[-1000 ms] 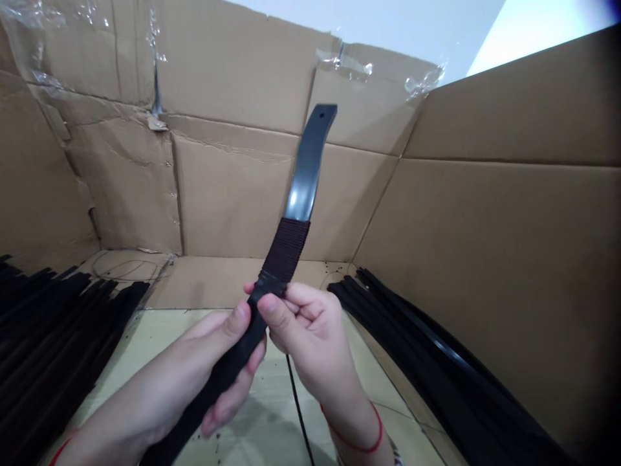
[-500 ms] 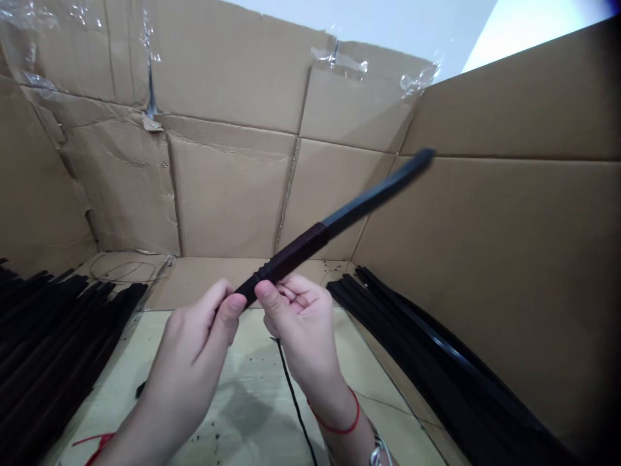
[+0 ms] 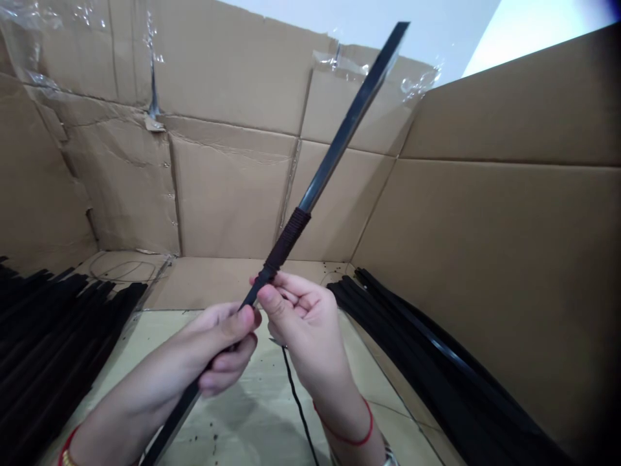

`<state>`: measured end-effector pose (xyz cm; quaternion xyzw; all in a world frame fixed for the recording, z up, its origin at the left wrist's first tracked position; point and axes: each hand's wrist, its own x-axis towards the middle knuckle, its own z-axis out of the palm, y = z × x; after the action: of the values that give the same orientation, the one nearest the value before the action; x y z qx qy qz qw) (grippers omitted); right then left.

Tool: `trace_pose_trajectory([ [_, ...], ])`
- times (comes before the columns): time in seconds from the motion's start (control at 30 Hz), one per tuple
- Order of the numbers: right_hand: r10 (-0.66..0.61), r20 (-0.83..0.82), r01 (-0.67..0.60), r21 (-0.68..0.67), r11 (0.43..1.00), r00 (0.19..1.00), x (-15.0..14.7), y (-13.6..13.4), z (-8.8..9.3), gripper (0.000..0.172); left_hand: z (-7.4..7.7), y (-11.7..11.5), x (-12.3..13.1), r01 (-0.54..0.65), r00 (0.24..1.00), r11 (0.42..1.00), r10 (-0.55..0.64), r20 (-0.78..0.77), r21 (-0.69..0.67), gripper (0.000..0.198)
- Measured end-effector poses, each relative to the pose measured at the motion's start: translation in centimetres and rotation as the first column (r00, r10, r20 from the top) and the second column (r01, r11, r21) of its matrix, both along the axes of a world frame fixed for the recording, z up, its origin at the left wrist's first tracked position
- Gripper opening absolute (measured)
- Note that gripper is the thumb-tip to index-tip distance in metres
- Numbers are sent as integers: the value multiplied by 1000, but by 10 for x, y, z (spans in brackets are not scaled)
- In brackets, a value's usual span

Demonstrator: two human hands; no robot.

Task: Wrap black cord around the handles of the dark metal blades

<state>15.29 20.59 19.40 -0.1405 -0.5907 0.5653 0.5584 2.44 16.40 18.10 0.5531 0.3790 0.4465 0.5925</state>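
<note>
While our left hand (image 3: 213, 353) closes around a flat black strip (image 3: 342, 136) and our right hand (image 3: 303, 330) pinches it just below its cord wrapping (image 3: 286, 239), the tip slants up across the cardboard wall (image 3: 233, 194).

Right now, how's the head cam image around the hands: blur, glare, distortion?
Head view: left hand, right hand and black bar look fairly sharp, no clear motion blur; wide-angle distortion skews the cardboard wall; the bright area top right is blown out; the right edge darkens over the black strips.
</note>
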Motion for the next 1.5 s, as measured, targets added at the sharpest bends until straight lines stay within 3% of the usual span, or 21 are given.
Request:
trace_pose_trajectory([
  [0.1,-72,-64,73,5,997,995,-4,0,0,22,-2,1,1,-328,930,912,357,-84,245,44],
  [0.17,27,-8,-26,28,999,1000,-3,-1,-1,23,-2,-3,3,-275,957,951,285,-55,143,45],
  [0.27,81,77,-86,69,994,994,-2,-2,-4,30,-1,-8,6,-25,999,992,30,40,-126,51],
  [0.33,-23,41,20,65,998,999,-4,-2,-7,33,-2,-7,8,-227,970,971,232,-69,76,45],
  [0.4,-104,-15,105,43,994,994,-7,-3,-9,32,-4,-4,9,-415,873,860,468,-139,296,40],
  [0.47,-40,-1,40,23,999,999,-7,-4,-9,30,-6,-1,7,-341,918,910,376,-124,236,45],
  [0.5,14,17,-14,10,1000,1000,-7,-4,-8,30,-6,1,5,-184,977,974,195,-82,130,50],
  [0.57,86,28,-85,-20,996,996,-6,-3,-7,30,-6,3,0,73,997,997,-73,5,8,58],
  [0.63,46,-29,-47,-47,998,999,-7,-1,-6,29,-5,5,-3,-50,993,990,62,-95,130,54],
  [0.73,-20,-116,12,-64,998,993,-9,0,-6,27,-5,4,-3,-380,871,846,463,-162,375,47],
  [0.8,26,-67,-30,-54,998,997,-8,-2,-5,27,-6,3,0,-338,925,912,368,-100,232,52],
  [0.9,51,52,-49,-53,997,997,-6,-7,-4,27,-7,2,6,-73,996,997,74,58,-27,61],
  [1.0,-52,-27,50,-57,997,998,-6,-9,-4,25,-5,1,9,-336,940,923,341,7,190,54],
  [1.07,-42,-86,37,-56,998,995,-7,-9,-3,26,-2,-3,5,-432,897,877,441,3,212,47],
  [1.13,97,-48,-99,-53,994,994,-6,-8,-1,29,1,-8,-1,-237,970,971,238,58,-15,51],
  [1.2,185,5,-185,-59,981,983,-5,-8,1,32,2,-11,-4,83,984,981,-54,169,-174,59],
  [1.27,123,-12,-123,-40,992,992,-3,-9,2,28,1,-11,-3,6,993,1000,-3,120,-24,52],
  [1.3,53,-44,-55,-26,998,998,-3,-10,2,24,1,-10,-1,-132,991,986,128,44,97,50],
  [1.37,-27,-93,28,11,1000,995,-2,-10,3,17,-1,-9,4,-361,920,888,388,-45,284,46],
  [1.4,-15,-82,18,29,999,996,-2,-11,3,16,-1,-9,6,-382,908,878,415,-61,287,47],
  [1.5,31,30,-32,47,998,999,-2,-12,3,19,-3,-8,8,-122,992,992,122,-16,19,58],
])
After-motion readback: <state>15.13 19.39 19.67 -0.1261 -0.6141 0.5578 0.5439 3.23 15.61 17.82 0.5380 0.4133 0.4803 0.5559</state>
